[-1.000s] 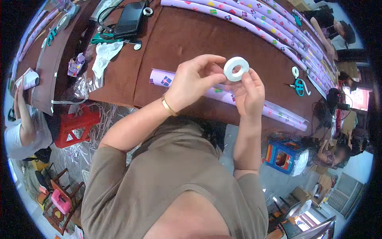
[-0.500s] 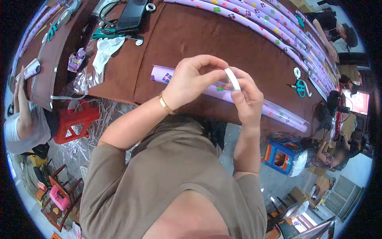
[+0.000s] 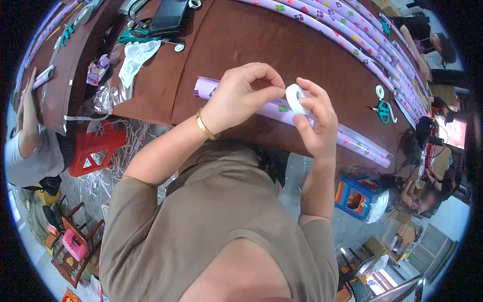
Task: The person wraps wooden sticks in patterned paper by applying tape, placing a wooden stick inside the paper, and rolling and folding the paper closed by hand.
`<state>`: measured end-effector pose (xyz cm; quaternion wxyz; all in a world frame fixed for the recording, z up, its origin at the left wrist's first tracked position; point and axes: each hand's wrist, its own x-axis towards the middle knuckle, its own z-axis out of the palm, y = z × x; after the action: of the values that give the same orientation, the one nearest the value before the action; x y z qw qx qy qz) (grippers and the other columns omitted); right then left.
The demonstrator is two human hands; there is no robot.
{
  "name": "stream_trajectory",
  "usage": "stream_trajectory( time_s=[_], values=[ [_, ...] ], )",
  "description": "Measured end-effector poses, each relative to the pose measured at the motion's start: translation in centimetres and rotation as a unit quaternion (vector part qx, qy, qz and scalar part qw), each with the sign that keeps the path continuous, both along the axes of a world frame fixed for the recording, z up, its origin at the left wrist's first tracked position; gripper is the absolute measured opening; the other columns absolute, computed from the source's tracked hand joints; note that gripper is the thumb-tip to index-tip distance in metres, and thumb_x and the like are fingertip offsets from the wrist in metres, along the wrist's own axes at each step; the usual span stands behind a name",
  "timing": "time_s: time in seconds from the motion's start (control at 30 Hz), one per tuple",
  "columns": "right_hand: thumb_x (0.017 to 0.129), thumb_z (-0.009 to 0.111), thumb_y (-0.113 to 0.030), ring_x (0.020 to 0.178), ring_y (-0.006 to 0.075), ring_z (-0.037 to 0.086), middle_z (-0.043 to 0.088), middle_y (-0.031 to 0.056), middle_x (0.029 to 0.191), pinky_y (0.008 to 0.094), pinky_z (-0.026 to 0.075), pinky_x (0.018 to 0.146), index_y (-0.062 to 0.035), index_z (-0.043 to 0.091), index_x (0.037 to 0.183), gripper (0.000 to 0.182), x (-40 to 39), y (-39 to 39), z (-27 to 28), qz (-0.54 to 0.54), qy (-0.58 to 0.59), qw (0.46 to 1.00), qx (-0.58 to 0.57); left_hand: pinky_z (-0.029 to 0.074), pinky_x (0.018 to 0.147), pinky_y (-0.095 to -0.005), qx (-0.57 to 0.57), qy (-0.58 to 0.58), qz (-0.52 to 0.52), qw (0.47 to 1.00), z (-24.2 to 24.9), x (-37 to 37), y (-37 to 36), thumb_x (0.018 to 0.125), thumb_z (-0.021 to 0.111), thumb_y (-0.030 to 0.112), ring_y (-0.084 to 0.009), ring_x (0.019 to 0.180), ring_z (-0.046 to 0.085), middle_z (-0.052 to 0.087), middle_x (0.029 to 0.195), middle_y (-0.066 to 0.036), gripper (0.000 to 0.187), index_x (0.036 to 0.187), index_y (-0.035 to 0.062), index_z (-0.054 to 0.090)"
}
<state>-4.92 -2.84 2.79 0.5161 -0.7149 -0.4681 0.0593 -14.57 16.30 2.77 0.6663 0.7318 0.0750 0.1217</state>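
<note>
My right hand (image 3: 317,118) holds a roll of white tape (image 3: 296,99) between thumb and fingers, its round side partly facing me. Just left of the roll, my left hand (image 3: 241,93) pinches thumb and forefinger together at the tape's edge; what lies between the fingertips is too small to make out. Under both hands a purple patterned paper roll (image 3: 365,146) lies along the near edge of the brown table (image 3: 241,45). My left hand and the tape hide part of it.
Several purple rolls (image 3: 322,27) lie at the back right. Green scissors (image 3: 384,111) are near the right edge. A black device (image 3: 168,17), white cloth (image 3: 132,63) and crumpled paper (image 3: 98,69) are at the left. Other people are on both sides, near a red stool (image 3: 98,151).
The tape roll has turned from edge-on to show its ring. My right hand's fingers have spread somewhat, and my left hand has moved slightly left of the tape.
</note>
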Motion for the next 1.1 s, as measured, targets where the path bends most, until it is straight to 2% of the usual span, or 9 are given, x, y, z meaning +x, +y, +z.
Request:
stream_trajectory(
  time_s=[0.07, 0.13, 0.3, 0.37, 0.5, 0.63, 0.83, 0.87, 1.1],
  values=[
    [0.081, 0.067, -0.011, 0.109, 0.0324, 0.062, 0.059, 0.0218, 0.126, 0.039, 0.047, 0.095, 0.002, 0.064, 0.094, 0.018, 0.4, -0.3, -0.4, -0.002, -0.006, 1.0, -0.008, 0.052, 0.069, -0.0295, 0.013, -0.016, 0.022, 1.0, 0.0, -0.3, 0.2, 0.081, 0.073, 0.01, -0.0169, 0.078, 0.067, 0.069, 0.087, -0.009, 0.019, 0.097, 0.0007, 0.069],
    [0.086, 0.064, -0.016, 0.101, 0.0281, 0.063, 0.061, 0.0209, 0.122, 0.0368, 0.048, 0.09, 0.002, 0.062, 0.091, 0.019, 0.4, -0.7, -0.4, -0.043, 0.024, 0.998, -0.034, 0.052, 0.068, -0.0304, 0.151, -0.157, 0.062, 0.974, -0.1, -0.7, 0.5, 0.08, 0.073, 0.007, -0.0196, 0.077, 0.066, 0.068, 0.087, -0.009, 0.02, 0.099, 0.0021, 0.069],
    [0.09, 0.06, -0.018, 0.106, 0.026, 0.061, 0.062, 0.0199, 0.123, 0.0355, 0.045, 0.095, 0.0018, 0.062, 0.089, 0.02, 1.2, -1.9, 0.4, -0.092, 0.009, 0.995, -0.048, 0.053, 0.068, -0.0308, 0.193, -0.142, 0.134, 0.962, 0.2, -3.3, 0.2, 0.079, 0.073, 0.001, -0.0201, 0.079, 0.067, 0.068, 0.091, -0.009, 0.02, 0.098, 0.0021, 0.069],
    [0.092, 0.058, -0.018, 0.108, 0.0257, 0.06, 0.061, 0.0198, 0.124, 0.0356, 0.044, 0.097, 0.002, 0.063, 0.088, 0.021, 1.8, -2.9, 0.1, -0.116, 0.025, 0.991, -0.055, 0.052, 0.066, -0.0344, 0.393, -0.147, 0.128, 0.899, -1.0, -4.7, 2.1, 0.077, 0.074, 0.003, -0.0244, 0.077, 0.065, 0.067, 0.09, -0.01, 0.021, 0.097, 0.0033, 0.067],
    [0.096, 0.054, -0.022, 0.113, 0.0267, 0.058, 0.06, 0.021, 0.125, 0.0393, 0.042, 0.099, 0.0022, 0.066, 0.088, 0.028, 2.2, -3.9, -0.9, -0.024, 0.156, 0.987, -0.013, 0.048, 0.079, -0.0398, 0.508, -0.041, 0.115, 0.853, -1.9, -6.0, 4.1, 0.078, 0.076, 0.021, -0.0283, 0.091, 0.061, 0.065, 0.095, -0.01, 0.025, 0.095, 0.0063, 0.066],
    [0.097, 0.052, -0.03, 0.108, 0.0248, 0.06, 0.059, 0.0238, 0.125, 0.0383, 0.048, 0.092, 0.004, 0.064, 0.086, 0.038, 1.7, -1.7, -0.7, 0.041, 0.193, 0.979, -0.043, 0.046, 0.087, -0.0421, 0.488, 0.011, 0.054, 0.871, -3.2, -5.7, 5.3, 0.075, 0.078, 0.031, -0.031, 0.099, 0.06, 0.064, 0.098, -0.011, 0.04, 0.1, 0.0048, 0.06],
    [0.096, 0.05, -0.02, 0.109, 0.0222, 0.058, 0.06, 0.0175, 0.126, 0.0342, 0.042, 0.097, 0.0021, 0.063, 0.091, 0.026, 1.6, 4.5, -1.4, 0.104, 0.205, 0.967, -0.11, 0.046, 0.09, -0.0406, 0.496, -0.002, 0.053, 0.867, -3.7, -5.9, 5.5, 0.072, 0.078, 0.04, -0.0304, 0.103, 0.061, 0.064, 0.1, -0.013, 0.05, 0.099, 0.0037, 0.058],
    [0.097, 0.048, -0.017, 0.108, 0.0187, 0.058, 0.062, 0.0129, 0.122, 0.0315, 0.042, 0.096, 0.0036, 0.064, 0.099, 0.026, 1.6, 5.5, -1.4, 0.104, 0.224, 0.958, -0.149, 0.046, 0.091, -0.0405, 0.489, 0.002, 0.055, 0.871, -3.8, -5.9, 5.5, 0.071, 0.078, 0.041, -0.03, 0.105, 0.06, 0.064, 0.103, -0.013, 0.051, 0.101, 0.0034, 0.059],
    [0.098, 0.054, -0.025, 0.104, 0.0141, 0.06, 0.064, 0.0094, 0.114, 0.0275, 0.044, 0.092, 0.0047, 0.063, 0.115, 0.035, 1.1, 15.4, -2.9, 0.166, 0.208, 0.942, -0.202, 0.043, 0.094, -0.0421, 0.472, -0.021, 0.086, 0.877, -5.1, -6.4, 5.1, 0.07, 0.077, 0.042, -0.0299, 0.113, 0.055, 0.06, 0.115, -0.013, 0.055, 0.107, 0.0047, 0.061]
  ],
)
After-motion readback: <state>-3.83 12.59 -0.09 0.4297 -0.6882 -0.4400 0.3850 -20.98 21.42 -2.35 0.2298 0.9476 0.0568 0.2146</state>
